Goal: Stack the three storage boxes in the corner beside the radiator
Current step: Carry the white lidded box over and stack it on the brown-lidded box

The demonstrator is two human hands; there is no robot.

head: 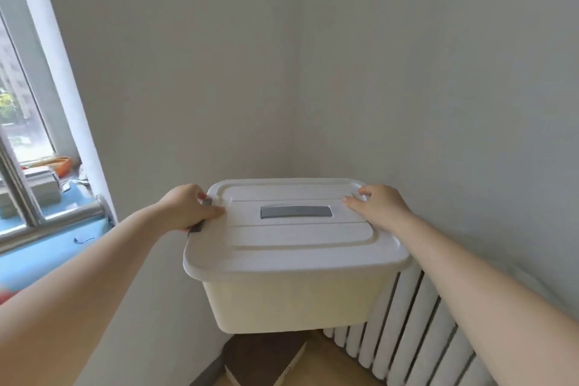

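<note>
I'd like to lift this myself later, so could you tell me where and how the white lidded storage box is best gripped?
Grip the white storage box at its two short ends, one hand from each side, under the lid's overhanging rim. The left hand already does this at the grey latch, while the right hand rests on the lid. The box is wide and its walls taper downward, so the rim probably gives the surest hold.

White storage box [291,260], both hands gripping lid ends, radiator [404,338] right
</note>
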